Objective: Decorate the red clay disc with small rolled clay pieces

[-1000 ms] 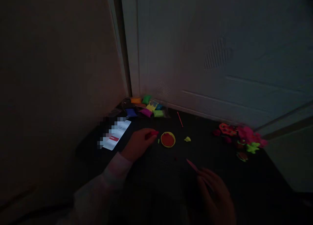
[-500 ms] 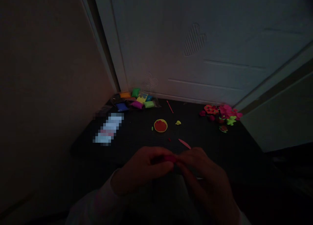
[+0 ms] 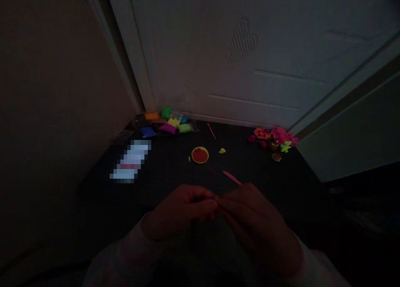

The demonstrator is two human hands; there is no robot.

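Your left hand (image 3: 178, 213) and right hand (image 3: 258, 220) meet fingertip to fingertip, low in the view and in front of you. Each grip is narrow, with thumb and fingers drawn close, but it is too dark to tell whether anything sits between the tips. Pale sleeves (image 3: 131, 247) reach down to both your wrists.

Just beyond your right hand lies the pink knife (image 3: 231, 177), its point angled away to the left and its near end hidden behind that hand. Left of the knife's point, on the dark counter (image 3: 175, 174), is a small red crumb (image 3: 211, 172). Past the crumb you have the disc (image 3: 200, 155), red inside a yellow edge, with a green bit (image 3: 189, 158) just beside it on the left and a yellow lump (image 3: 222, 150) near it on the right. A pink stick (image 3: 211, 131) lies slantwise farther back.

At the back left, coloured packets (image 3: 168, 129) are heaped together; nearer you lies a bright slab (image 3: 130, 160), its face blurred, with a reddish band. Over to your right, orange, pink and yellow-green pieces (image 3: 279, 134) are clustered. Behind the counter stands a pale panel (image 3: 187, 49) with two ribbed hearts (image 3: 243, 41).
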